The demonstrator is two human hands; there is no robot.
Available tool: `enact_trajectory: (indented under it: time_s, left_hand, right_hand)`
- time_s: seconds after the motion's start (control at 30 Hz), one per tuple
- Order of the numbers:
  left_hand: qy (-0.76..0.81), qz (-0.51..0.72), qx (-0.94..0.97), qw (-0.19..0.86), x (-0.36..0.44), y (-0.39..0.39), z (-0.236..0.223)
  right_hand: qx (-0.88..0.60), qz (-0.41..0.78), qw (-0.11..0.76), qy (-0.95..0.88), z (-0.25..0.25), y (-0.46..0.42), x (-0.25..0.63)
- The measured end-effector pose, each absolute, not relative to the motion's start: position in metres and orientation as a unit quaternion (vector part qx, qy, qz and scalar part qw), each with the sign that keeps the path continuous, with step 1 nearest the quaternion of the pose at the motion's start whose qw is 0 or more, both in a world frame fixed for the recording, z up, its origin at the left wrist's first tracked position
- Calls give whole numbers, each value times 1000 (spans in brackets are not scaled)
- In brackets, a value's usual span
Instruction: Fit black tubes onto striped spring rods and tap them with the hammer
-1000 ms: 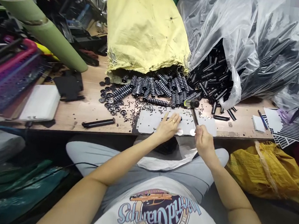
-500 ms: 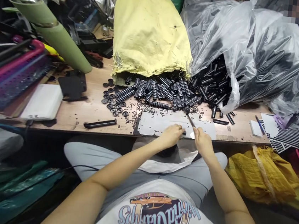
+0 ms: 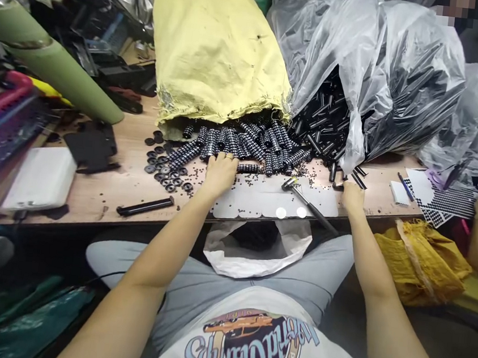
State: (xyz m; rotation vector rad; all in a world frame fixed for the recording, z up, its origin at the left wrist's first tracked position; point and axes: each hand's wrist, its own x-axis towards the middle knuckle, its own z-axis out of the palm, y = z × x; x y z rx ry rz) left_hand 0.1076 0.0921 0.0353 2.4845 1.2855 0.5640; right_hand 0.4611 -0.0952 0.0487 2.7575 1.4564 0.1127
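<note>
A person's left hand touches the front of a heap of ribbed rollers; the right hand is curled beside loose black tubes. Whether either pinches anything is unclear. Between them, a hammer lies on a white board.

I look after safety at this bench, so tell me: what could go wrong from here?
The hammer lies with its handle jutting past the bench edge, close to the right hand and forearm; a bump might send it into the lap.

The dark tube lying alone near the front edge, at left, could roll off if nudged.

Loose black bits are strewn near the left hand, so a sweep of it might scatter them.
</note>
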Motion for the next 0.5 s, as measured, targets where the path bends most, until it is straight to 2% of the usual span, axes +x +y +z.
enact_trajectory:
  time_s: [0.07,0.13,0.2,0.23,0.3,0.37,0.5]
  left_hand:
    - [421,178,878,141,101,87,44]
    - [387,148,898,149,93,79,57]
    - [353,127,910,175,86,69,67]
    - [344,127,911,188,86,64,69]
    - [340,148,903,219,92,55,67]
    - [353,196,872,276,106,47,58]
    - [361,314,737,477,136,30,36]
  right_hand:
    - [879,7,-61,473,49,-91,469]
    - [849,-73,-240,465,49,-86,460]
    - [769,-213,-432,420,47,-81,436]
    - [723,-287,-493,391,46,-78,421]
    - [649,-404,-548,340,42,-71,386]
    - [605,-472,-565,303,36,-63,351]
    - [580,-511,-550,317,27,-50,303]
